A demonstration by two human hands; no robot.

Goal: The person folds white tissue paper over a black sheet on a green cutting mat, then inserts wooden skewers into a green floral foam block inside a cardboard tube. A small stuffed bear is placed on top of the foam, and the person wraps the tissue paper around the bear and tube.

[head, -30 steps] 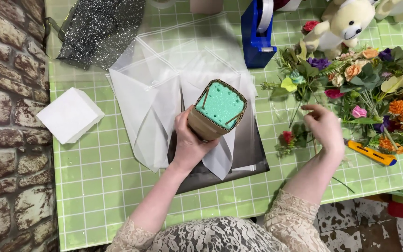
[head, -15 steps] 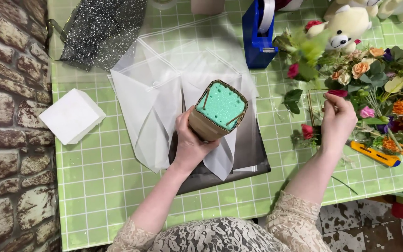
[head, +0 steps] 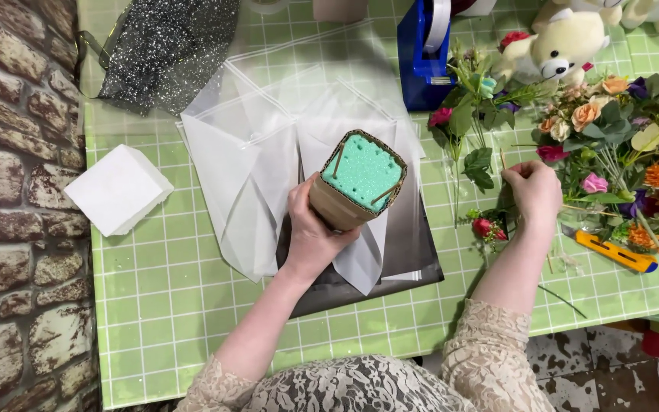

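The left hand (head: 314, 233) gripped the brown cardboard box (head: 356, 183) of green floral foam (head: 364, 172), tilted above the white wrapping sheets (head: 245, 164) on the green checked worktop (head: 169, 305); the right hand (head: 532, 191) pinched a thin flower stem (head: 502, 160) beside the loose flowers (head: 627, 164); a yellow utility knife (head: 615, 252) lay near.

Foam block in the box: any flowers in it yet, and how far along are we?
Done: the green foam block sits in its brown box, tilted in the left hand over white wrapping sheets. In hand: the right hand pinches a thin stem by the flower pile. Left: no flower stands in the foam; the sheets lie loose.
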